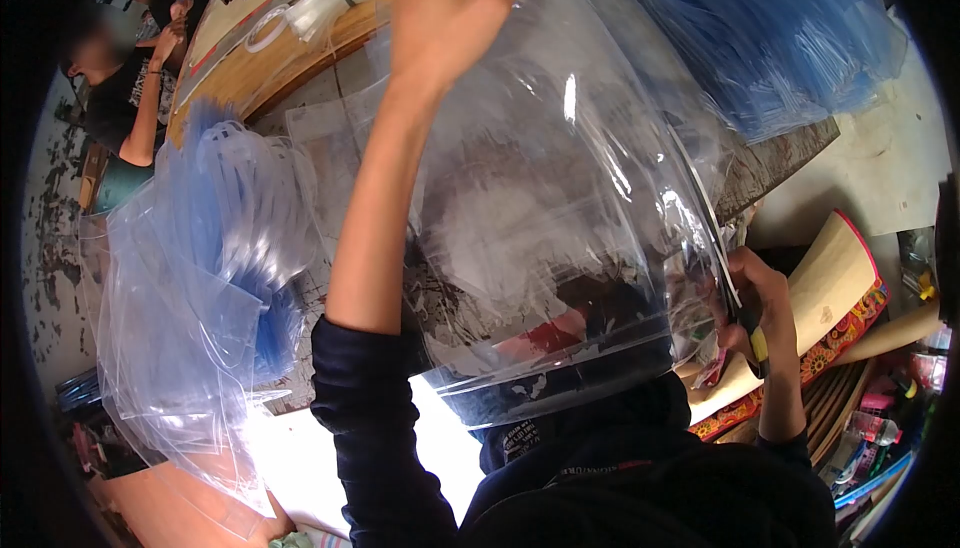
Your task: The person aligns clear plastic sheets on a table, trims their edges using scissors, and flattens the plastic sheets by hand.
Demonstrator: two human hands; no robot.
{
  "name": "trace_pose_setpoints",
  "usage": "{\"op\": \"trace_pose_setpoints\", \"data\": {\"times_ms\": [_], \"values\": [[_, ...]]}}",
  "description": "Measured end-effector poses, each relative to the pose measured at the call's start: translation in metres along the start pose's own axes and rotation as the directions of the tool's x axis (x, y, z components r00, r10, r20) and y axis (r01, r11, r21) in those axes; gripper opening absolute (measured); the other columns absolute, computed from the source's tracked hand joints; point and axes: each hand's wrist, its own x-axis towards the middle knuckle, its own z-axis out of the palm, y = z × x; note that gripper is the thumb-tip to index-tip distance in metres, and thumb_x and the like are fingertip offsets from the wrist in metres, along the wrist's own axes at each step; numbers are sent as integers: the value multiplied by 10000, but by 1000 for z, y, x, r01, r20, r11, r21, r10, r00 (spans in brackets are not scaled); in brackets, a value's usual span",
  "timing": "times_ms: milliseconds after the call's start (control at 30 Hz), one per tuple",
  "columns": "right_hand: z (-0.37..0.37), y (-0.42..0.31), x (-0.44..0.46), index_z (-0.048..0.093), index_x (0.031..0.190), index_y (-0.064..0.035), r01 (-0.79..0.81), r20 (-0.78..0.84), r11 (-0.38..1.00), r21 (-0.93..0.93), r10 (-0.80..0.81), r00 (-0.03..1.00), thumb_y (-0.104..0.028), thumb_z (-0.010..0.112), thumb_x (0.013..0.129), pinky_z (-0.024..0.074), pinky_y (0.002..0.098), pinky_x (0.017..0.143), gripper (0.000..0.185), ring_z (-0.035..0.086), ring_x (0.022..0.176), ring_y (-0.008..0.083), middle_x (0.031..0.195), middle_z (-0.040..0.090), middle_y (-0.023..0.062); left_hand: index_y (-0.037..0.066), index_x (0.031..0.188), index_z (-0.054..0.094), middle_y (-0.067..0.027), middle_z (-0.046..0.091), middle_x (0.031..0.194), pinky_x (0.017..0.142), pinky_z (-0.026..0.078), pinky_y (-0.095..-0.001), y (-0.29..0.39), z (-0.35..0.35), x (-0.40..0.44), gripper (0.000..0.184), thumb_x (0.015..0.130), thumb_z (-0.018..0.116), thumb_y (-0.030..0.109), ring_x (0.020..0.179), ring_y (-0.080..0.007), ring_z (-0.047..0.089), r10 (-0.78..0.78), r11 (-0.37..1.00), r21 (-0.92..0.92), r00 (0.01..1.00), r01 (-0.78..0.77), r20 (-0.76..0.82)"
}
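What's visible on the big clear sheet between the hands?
The clear sheet looks like thin, glossy, flexible plastic, streaked with glare. It bows across the worktop, whose worn surface shows through. Its near end curves, with a line running alongside the rim. The left hand is at its far end; the right hand is at its right edge, beside a dark strip.

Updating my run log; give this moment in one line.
clear plastic: bowed | left hand: gripping its far end | right hand: at its right edge | blue plastic: either side
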Motion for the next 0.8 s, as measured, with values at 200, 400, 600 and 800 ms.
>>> {"op": "trace_pose_setpoints", "data": {"times_ms": [200, 400, 600, 800], "values": [[3, -8, 7, 515, 951, -9, 41, -20, 999, 17, -41, 999, -424, 806, 554, 306, 176, 537, 644, 426, 641, 24, 739, 498, -31, 42, 828, 577, 26, 508, 654, 551, 354, -216, 21, -4, 3, 135, 851, 566, 175, 613, -58, 427, -70, 994, 86, 996, 65, 55], [3, -9, 9, 519, 1016, 9, 61, -2, 996, 63, -61, 998, -340, 811, 561, 320, 191, 599, 644, 441, 710, 40, 806, 516, -8, 29, 849, 584, 30, 522, 675, 562, 357, -210, 18, -2, 4, 142, 849, 568, 170, 617, -54, 431, -83, 995, -57, 994, 87, 69], [7, -13, 10, 528, 989, 12, 89, -54, 995, 54, -86, 995, -307, 805, 563, 306, 193, 594, 599, 425, 694, 40, 790, 509, -19, 23, 838, 588, 24, 532, 669, 562, 357, -210, 18, -1, 3, 140, 841, 575, 163, 612, -55, 430, -72, 996, -47, 997, 73, 12], [8, -13, 8, 539, 948, 0, 70, -57, 997, 33, -68, 996, -299, 810, 552, 270, 181, 541, 565, 383, 650, 18, 739, 487, -46, 16, 820, 588, 17, 524, 651, 558, 356, -219, 19, -2, 1, 153, 837, 574, 167, 603, -62, 420, -48, 999, 10, 999, 48, -2]]}}
